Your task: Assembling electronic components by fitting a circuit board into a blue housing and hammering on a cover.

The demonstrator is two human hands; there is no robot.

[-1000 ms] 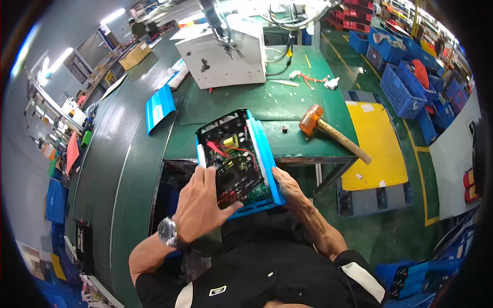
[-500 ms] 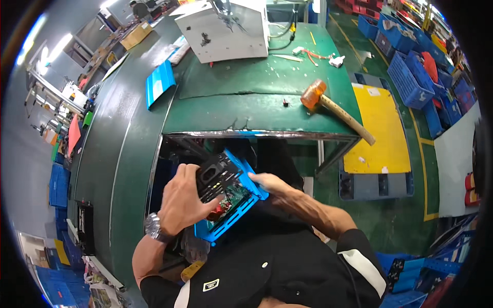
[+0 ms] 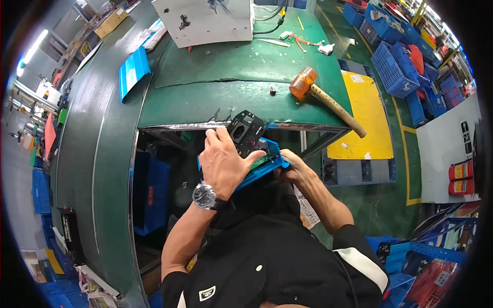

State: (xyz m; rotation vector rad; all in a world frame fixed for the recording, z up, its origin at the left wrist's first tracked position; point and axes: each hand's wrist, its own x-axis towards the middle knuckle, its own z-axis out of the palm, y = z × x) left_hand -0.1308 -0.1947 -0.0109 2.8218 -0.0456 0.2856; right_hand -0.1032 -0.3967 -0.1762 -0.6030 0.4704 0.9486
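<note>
My left hand, a watch on its wrist, grips a black panel with cut-outs, fingers behind it and thumb toward the housing. The panel is tilted at the open end of a blue metal housing. Part of a green circuit board shows inside the housing. Closed on the housing's right end is my right hand, with some fingers hidden beneath. Both hands are at the near edge of the green workbench. Whether the panel touches the housing is hard to tell.
On the bench lie a mallet with an amber head, a small red-and-black part and a bent blue cover. A white metal box stands behind them. Right of the bench is a yellow board; blue crates stand beyond.
Both hands have carried the housing and panel up and to the right, toward the bench edge. The panel now overlaps that edge in view. The whole view has shifted slightly.
</note>
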